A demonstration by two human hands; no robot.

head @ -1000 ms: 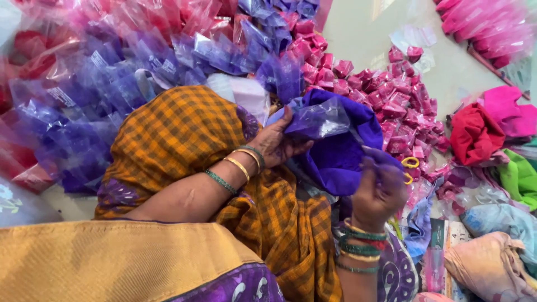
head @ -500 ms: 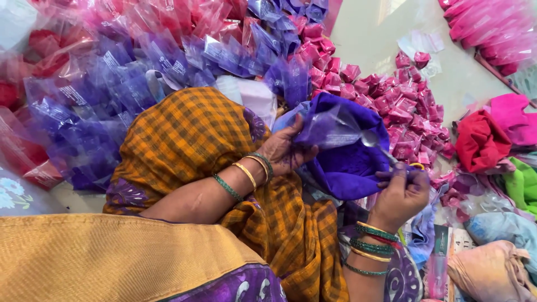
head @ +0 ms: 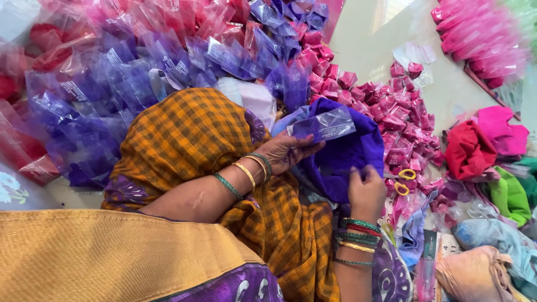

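The left hand [head: 288,152] lies on the purple cloth [head: 347,165] on the person's lap, its fingers closed in a grip on a clear plastic packet [head: 323,126] that rests over the upper edge of the cloth. The right hand [head: 366,190] pinches the lower edge of the same cloth, its grip narrow. Just beside it, to the right, lie scissors with yellow handles [head: 404,180], and heaps of purple packets [head: 134,84] and pink packets [head: 391,106] lie beyond.

A purple cloth [head: 344,162] is showing beside an orange-and-brown checked sari [head: 190,140], yellow-handled scissors [head: 404,181], and pink packets [head: 391,106].
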